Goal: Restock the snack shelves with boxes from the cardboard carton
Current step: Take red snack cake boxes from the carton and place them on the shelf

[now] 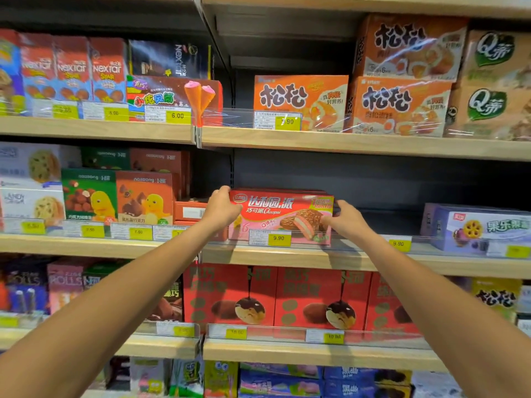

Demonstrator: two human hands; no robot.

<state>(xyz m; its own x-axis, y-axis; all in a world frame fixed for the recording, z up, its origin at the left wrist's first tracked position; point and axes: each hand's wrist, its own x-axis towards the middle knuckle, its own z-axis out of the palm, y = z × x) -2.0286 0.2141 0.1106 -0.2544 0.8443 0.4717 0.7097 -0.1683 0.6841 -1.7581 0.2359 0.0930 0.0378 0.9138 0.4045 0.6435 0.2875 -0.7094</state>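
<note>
A red and pink chocolate pie box [281,216] stands on the middle shelf [287,255], front face toward me, behind the clear price rail. My left hand [222,209] grips its left end and my right hand [346,221] grips its right end. Both arms reach up from below. The cardboard carton is not in view.
To the right of the box the shelf is bare up to a purple fruit-cake box [479,228]. Small orange boxes [191,211] lie just left of it. Orange cake boxes [301,101] fill the shelf above, red boxes [230,295] the shelf below.
</note>
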